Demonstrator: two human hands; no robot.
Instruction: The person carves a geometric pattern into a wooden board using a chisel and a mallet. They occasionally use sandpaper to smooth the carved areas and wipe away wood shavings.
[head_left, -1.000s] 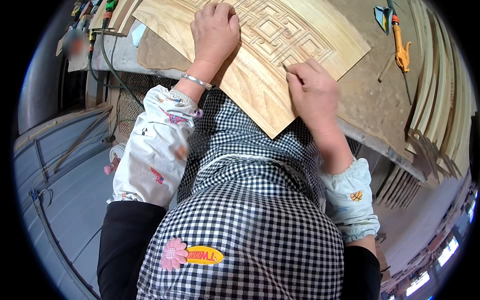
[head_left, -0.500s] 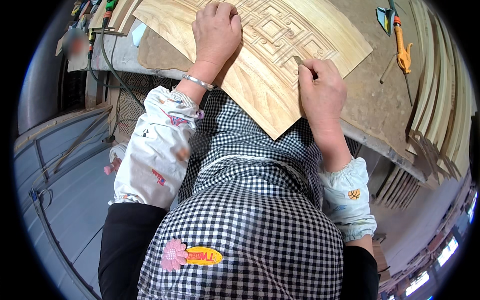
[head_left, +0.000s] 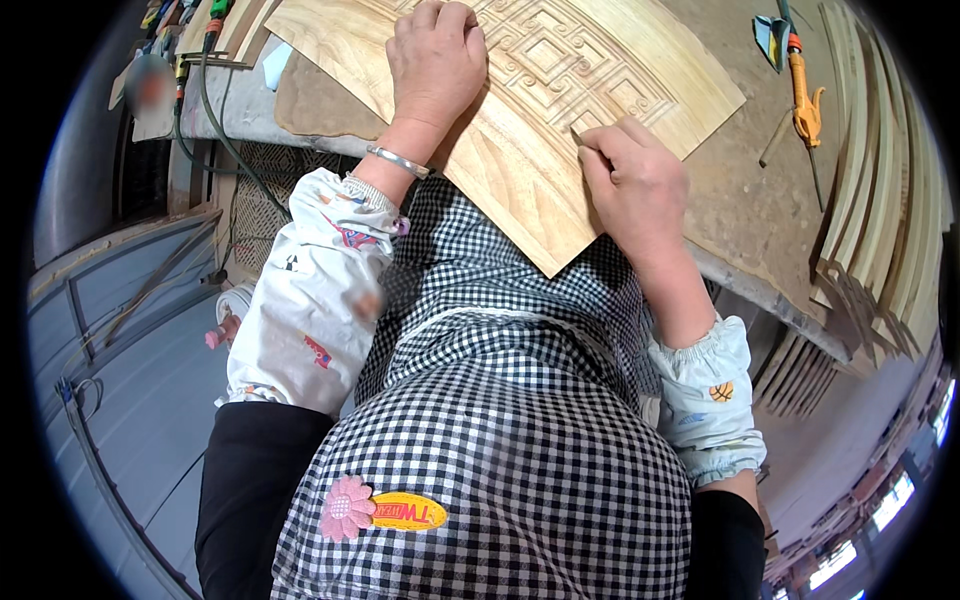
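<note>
A pale wooden panel [head_left: 520, 190] with a carved square-and-scroll pattern lies slanted on the workbench, its near corner jutting over the front edge toward my checked apron. My left hand [head_left: 437, 65] rests on the panel's left part with its fingers curled closed; whatever they may hold is hidden. At the right, my right hand [head_left: 640, 185] pinches a small thin brownish piece [head_left: 576, 133] between thumb and fingers. Its tip is at the near end of the carving. Too little of the piece shows to tell its kind.
An orange air blow gun [head_left: 803, 100] on a hose lies on the bench [head_left: 745, 215] to the right. Beyond it are stacked curved wooden strips [head_left: 880, 190]. Cables [head_left: 215, 125] and more boards [head_left: 238, 35] sit at the far left.
My right hand has shifted left and slightly down across the panel with the small piece, its wrist turning. My left hand has barely moved, and the panel lies as before.
</note>
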